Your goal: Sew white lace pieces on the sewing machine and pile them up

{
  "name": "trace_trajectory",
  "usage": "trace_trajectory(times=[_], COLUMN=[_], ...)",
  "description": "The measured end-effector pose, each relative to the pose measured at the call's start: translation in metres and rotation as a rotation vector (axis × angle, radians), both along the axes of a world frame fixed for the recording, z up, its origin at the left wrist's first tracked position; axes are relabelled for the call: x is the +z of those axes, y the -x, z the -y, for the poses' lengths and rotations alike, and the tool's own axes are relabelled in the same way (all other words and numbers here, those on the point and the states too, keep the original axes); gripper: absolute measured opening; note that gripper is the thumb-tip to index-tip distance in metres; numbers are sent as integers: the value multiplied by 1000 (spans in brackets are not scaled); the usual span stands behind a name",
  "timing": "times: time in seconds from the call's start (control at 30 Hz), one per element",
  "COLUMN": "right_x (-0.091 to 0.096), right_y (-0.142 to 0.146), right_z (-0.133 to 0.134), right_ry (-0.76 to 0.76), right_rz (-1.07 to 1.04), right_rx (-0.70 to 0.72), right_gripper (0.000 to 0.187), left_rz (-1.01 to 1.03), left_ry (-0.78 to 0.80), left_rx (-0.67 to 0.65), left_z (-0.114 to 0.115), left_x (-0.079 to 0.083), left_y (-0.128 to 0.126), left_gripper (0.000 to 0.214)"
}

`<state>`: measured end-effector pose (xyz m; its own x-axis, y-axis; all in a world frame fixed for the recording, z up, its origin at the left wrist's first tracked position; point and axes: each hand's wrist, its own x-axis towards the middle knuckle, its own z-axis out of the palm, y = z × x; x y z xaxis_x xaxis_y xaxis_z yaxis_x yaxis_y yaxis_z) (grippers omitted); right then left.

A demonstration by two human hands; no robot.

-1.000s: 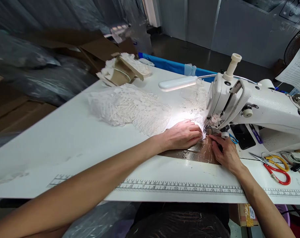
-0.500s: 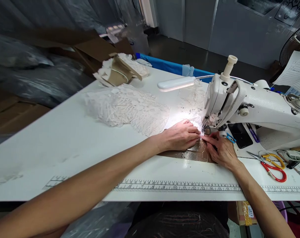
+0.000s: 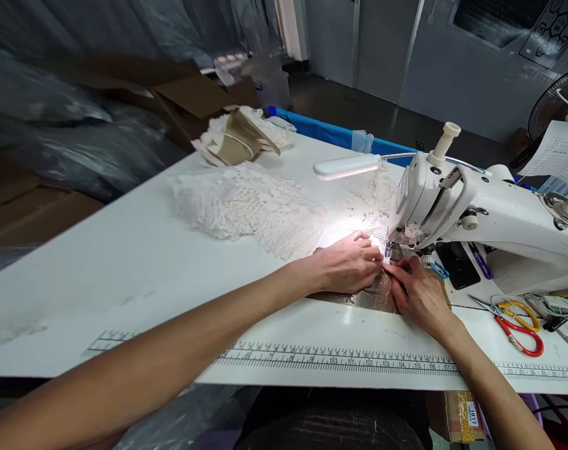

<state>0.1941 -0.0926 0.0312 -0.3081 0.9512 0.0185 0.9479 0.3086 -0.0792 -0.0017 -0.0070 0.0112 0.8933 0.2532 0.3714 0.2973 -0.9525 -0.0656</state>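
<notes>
My left hand lies palm down left of the needle, its curled fingers together and pressing on white lace under the bright lamp. The lace spreads leftward over the table. My right hand rests just right of and below the presser foot. Its index finger stretches toward the left fingertips at the lace edge, with the thumb apart from it. Both hands are beside the needle of the white sewing machine. A shiny brown plate shows beneath them. The lace right at the fingertips is mostly hidden by glare.
Red and yellow-handled scissors, a black phone and a blue thread snipper lie on the right. A white lamp hangs beyond my hands. A cardboard-wrapped lace bundle sits at the back. A ruler strip runs along the front edge.
The view has shifted slightly, so the table and machine appear a little lower and further right. Both hands stay by the presser foot, the left fingers slightly more bunched.
</notes>
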Motion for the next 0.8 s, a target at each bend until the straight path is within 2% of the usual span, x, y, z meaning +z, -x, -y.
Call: trace_trajectory(times=[0.27, 0.57, 0.7, 0.8], right_x=[4, -1, 0, 2], right_y=[6, 10, -3, -20], right_z=[-5, -5, -7, -13], right_ry=[54, 35, 71, 103], right_rz=[61, 103, -12, -236], right_rx=[-19, 1, 7, 37], right_gripper=[42, 45, 38, 34], left_rz=[-7, -12, -22, -19], left_ry=[-33, -39, -57, -59], left_rx=[9, 37, 48, 59], left_z=[-2, -3, -4, -5], left_x=[2, 0, 1, 3], left_y=[2, 2, 2, 2], left_gripper=[32, 27, 28, 30])
